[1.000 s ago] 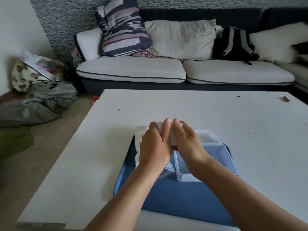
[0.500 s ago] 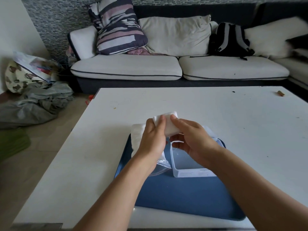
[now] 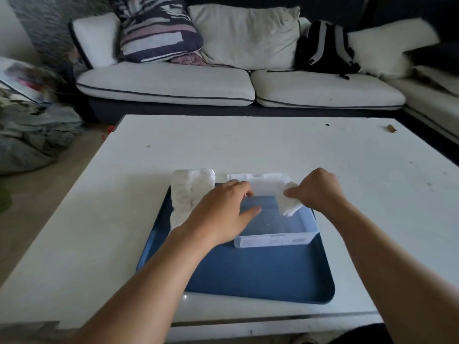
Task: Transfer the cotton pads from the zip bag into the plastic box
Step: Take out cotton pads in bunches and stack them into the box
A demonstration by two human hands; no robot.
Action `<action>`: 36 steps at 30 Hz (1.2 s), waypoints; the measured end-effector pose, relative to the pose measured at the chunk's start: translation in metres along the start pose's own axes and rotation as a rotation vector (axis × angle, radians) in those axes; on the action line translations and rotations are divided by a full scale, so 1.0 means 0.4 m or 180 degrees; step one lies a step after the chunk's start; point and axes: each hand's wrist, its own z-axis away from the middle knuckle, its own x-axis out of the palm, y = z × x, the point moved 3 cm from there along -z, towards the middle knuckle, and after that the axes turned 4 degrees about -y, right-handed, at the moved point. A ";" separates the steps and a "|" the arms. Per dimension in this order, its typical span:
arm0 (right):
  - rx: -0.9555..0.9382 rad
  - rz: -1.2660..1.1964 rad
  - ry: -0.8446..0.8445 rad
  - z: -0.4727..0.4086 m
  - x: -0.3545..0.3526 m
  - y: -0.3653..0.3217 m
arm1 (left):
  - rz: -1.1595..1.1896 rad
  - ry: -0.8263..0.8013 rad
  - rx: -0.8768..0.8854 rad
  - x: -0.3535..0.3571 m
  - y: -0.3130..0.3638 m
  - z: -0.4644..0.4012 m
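The right hand [image 3: 316, 192] pinches some pads [image 3: 288, 201] over the box [image 3: 275, 240]. The left hand [image 3: 221, 214] lies spread beside them, the bag [image 3: 191, 192] just past it.

Both bare forearms are reaching forward. The left hand [image 3: 221, 214] is lying palm down, fingers [image 3: 248, 211] loosely extended. The right hand [image 3: 316, 191] is curling, pinching something white.

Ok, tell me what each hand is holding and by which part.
The right hand pinches a stack of cotton pads by its upper end, above the plastic box. The left hand holds nothing.
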 end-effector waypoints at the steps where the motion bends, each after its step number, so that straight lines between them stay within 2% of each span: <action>1: -0.0001 0.0094 0.0024 -0.002 0.008 0.004 | -0.0039 -0.0091 0.0051 0.008 0.004 0.000; 8: 0.0004 0.0369 0.0085 -0.014 0.045 0.020 | -0.0550 -0.0977 0.0025 0.055 0.015 0.013; 12: 0.0025 0.0462 0.0203 -0.015 0.043 0.026 | -0.0644 -0.1256 -0.0111 0.064 0.007 0.018; 19: 0.0104 0.0315 0.0082 -0.022 0.035 0.035 | -0.0479 -0.1277 -0.0147 0.068 -0.001 0.014; 21: -0.0011 0.0284 0.0243 -0.012 0.002 0.012 | -0.0270 -0.1187 -0.0159 0.056 0.000 0.010; 23: -0.0336 0.0061 0.0514 0.014 -0.029 -0.034 | -0.0027 -0.0989 -0.0193 0.026 -0.005 0.005; 25: -0.0951 -0.0408 0.0530 0.061 -0.033 -0.099 | 0.0171 -0.0671 -0.0293 -0.032 -0.022 0.009; 27: -0.1678 -0.0550 -0.0052 0.132 -0.004 -0.167 | 0.0164 -0.0296 -0.0438 -0.099 -0.063 0.023; 29: -0.2281 -0.0400 -0.1035 0.220 0.049 -0.224 | 0.0126 -0.0173 -0.0805 -0.157 -0.125 0.052; 30: -0.2449 -0.0281 -0.1441 0.257 0.077 -0.243 | 0.0070 -0.0309 -0.1103 -0.173 -0.159 0.071; 32: -0.2604 -0.0012 -0.1907 0.293 0.127 -0.261 | -0.0253 -0.0960 -0.1735 -0.172 -0.209 0.111; 34: -0.2671 0.0281 -0.2066 0.298 0.171 -0.266 | -0.0489 -0.1629 -0.1983 -0.138 -0.236 0.134; 36: -0.2768 0.0688 -0.1913 0.296 0.205 -0.272 | -0.0437 -0.1757 -0.1880 -0.102 -0.255 0.133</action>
